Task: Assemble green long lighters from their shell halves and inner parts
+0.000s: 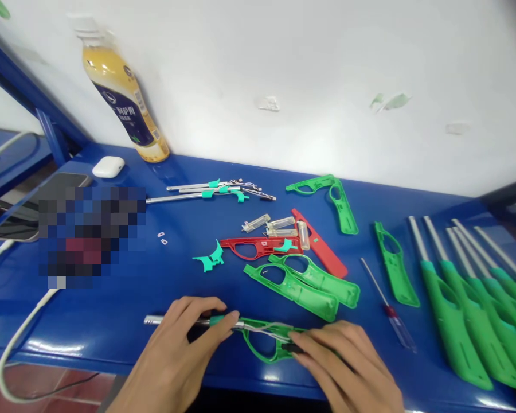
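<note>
My left hand [184, 338] pinches a metal lighter tube [152, 320] at its teal collar. Thin wires [266, 329] run from the tube over a green lighter handle half [257, 350] lying along the table's front edge. At the other end, my right hand [344, 355] has its fingers closed on a small black part [291, 347] at the wires' end, over the green half. The fingers hide most of that part and the handle's right end. Just behind lie two more green handle halves [296, 289], a red handle half [258, 248] and a teal trigger piece [209, 259].
Finished-looking green lighters [460, 321] lie in a row at right, beside a screwdriver [391, 312]. Clear fuel tanks [281, 223], wired tubes [189, 189] and more handle halves [344, 209] lie farther back. A drink bottle [124, 103], earbud case [108, 167] and phone [64, 179] are left.
</note>
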Tool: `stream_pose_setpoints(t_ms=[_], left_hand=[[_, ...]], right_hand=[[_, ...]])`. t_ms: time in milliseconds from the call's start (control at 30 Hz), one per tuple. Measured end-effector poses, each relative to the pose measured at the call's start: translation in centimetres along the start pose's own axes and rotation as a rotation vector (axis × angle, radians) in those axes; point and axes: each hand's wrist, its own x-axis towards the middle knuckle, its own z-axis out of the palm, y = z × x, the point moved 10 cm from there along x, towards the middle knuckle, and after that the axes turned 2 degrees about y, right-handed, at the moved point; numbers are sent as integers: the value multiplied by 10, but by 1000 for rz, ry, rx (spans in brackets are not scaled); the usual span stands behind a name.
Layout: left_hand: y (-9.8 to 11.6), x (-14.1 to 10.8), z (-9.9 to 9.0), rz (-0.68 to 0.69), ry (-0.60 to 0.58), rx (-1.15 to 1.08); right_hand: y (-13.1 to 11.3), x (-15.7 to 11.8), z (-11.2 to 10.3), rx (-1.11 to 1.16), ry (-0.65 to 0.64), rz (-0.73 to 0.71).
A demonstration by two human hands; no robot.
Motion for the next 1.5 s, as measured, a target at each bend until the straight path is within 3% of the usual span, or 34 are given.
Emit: stream_pose_setpoints(t_ms=[633,867,1300,1500], left_hand=[[-1,-3,7,-63,-47,66],[-9,-6,12,-65,-115,-9],[-7,-4,13,-71,-97,-32],[-8,-6,12,-74,-92,-59]], right_hand=[[1,4,0,33,15,75],[-3,17,-15,120,133,81],[2,18,-15,216,113,151],[-3,20,-16,221,75,113]])
